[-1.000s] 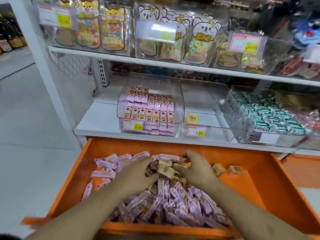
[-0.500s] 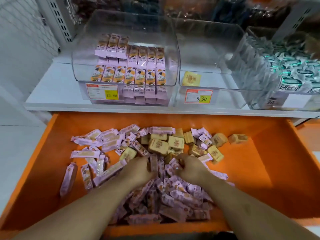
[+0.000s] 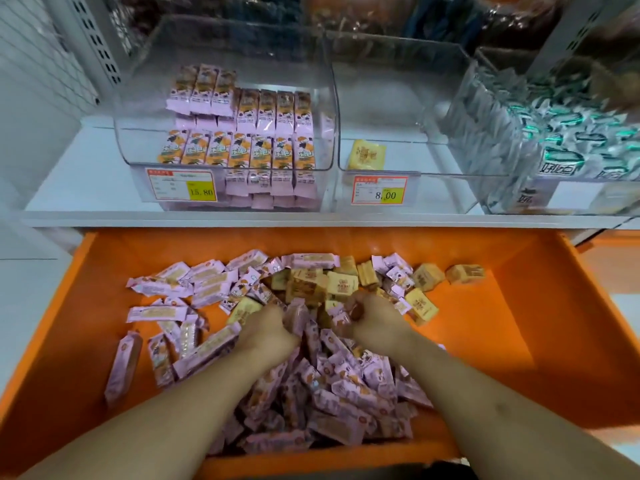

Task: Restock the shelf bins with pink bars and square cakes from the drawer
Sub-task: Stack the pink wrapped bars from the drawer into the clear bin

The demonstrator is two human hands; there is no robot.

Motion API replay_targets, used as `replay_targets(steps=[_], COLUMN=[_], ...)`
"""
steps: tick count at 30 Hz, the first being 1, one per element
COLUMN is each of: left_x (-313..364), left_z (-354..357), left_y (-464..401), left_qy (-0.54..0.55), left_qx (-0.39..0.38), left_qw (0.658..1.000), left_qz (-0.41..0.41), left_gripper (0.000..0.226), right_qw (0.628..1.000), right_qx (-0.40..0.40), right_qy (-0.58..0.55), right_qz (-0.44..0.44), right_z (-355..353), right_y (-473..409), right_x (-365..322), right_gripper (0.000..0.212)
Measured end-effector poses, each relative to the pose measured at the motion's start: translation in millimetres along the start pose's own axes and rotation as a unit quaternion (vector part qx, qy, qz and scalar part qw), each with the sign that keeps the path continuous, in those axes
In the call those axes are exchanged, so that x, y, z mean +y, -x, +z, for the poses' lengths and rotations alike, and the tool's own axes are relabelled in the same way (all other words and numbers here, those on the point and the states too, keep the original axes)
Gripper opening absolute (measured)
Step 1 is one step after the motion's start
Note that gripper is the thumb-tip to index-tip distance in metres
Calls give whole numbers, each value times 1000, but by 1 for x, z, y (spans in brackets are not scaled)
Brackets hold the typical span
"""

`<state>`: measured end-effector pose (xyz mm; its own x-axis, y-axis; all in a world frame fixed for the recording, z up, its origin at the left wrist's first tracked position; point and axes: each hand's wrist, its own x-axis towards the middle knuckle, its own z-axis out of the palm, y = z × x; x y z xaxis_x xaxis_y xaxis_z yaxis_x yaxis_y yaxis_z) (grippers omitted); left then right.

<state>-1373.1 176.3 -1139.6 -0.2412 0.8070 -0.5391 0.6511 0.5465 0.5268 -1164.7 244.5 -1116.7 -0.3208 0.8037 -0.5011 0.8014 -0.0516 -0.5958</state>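
Both hands in the orange drawer (image 3: 104,292), left hand (image 3: 268,329) and right hand (image 3: 375,322) each clenched around pink bars (image 3: 301,315) (exact count hidden).

My two arms are bare from the elbows to the wrists; I wear no sleeve, no glove, no watch and no ring that I can see. My left hand (image 3: 268,332) and my right hand (image 3: 375,323) are bare too, with short nails.

Two bare forearms reach forward, close together. The left hand (image 3: 268,332) and right hand (image 3: 375,322) both have fingers curled downward, gripping wrapped snacks.
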Motion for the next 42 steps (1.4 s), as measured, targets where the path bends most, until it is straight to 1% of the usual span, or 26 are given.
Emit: replay_targets(steps=[2, 4, 6, 8, 12, 13, 15, 16, 19, 22, 24, 26, 28, 30, 31, 33, 34, 36, 38, 42], left_x=[8, 20, 33, 47, 79, 86, 93, 94, 96, 98, 99, 101, 102, 105, 106, 108, 108, 106, 105, 105], left_z=[-17, -36, -58, -81, -126, -135, -147, -152, -158, -162, -165, -169, -172, -178, -181, -187, -190, -194, -197, -198], left_y=[17, 38, 64, 88, 141, 153, 173, 180, 190, 189, 184, 179, 171, 165, 161, 154, 150, 144, 141, 140], left_qy=[54, 139, 239, 314, 414, 420, 401, 391, 384, 352, 341, 324, 311, 322, 334, 354, 362, 367, 356, 343], left_qx=[-17, -65, -111, -128, -148, -161, -165, -150, -109, -90, -85, -81, -71, -60, -56, -41, -31, -16, -19, -31], left_qw=[998, 988, 964, 940, 892, 885, 889, 894, 902, 915, 919, 925, 929, 926, 923, 917, 914, 913, 916, 919], left_qz=[21, 25, 22, 40, 102, 120, 150, 157, 165, 173, 177, 182, 188, 185, 184, 182, 179, 178, 182, 193], left_gripper=[15, 22, 22, 26, 27, 24, 25, 27, 26, 25, 28, 33, 32, 29, 28, 26, 26, 30, 34, 45], right_qw=[999, 998, 995, 989, 970, 963, 954, 953, 949, 944, 939, 943, 952, 956, 955, 947, 941, 929, 921, 921], right_qx=[5, 10, 22, 33, 56, 56, 55, 59, 85, 100, 102, 110, 113, 124, 137, 148, 141, 117, 112, 117], right_qy=[-27, -48, -79, -122, -195, -220, -247, -245, -241, -254, -264, -254, -226, -180, -148, -67, -16, 68, 100, 95], right_qz=[-19, -40, -55, -78, -136, -145, -163, -171, -186, -184, -195, -183, -174, -198, -217, -277, -306, -345, -359, -359], right_z=[-15, -31, -48, -66, -98, -104, -111, -111, -107, -101, -99, -99, -101, -106, -111, -120, -125, -128, -124, -115], right_y=[12, 26, 44, 67, 120, 132, 150, 154, 161, 155, 149, 142, 140, 138, 138, 137, 137, 137, 136, 135], right_x=[-18, -38, -58, -80, -122, -130, -142, -145, -151, -155, -158, -162, -169, -178, -182, -185, -184, -184, -186, -193], right_gripper=[32, 36, 38, 37, 40, 40, 42, 42, 41, 42, 42, 43, 44, 51, 58, 80, 90, 102, 107, 110])
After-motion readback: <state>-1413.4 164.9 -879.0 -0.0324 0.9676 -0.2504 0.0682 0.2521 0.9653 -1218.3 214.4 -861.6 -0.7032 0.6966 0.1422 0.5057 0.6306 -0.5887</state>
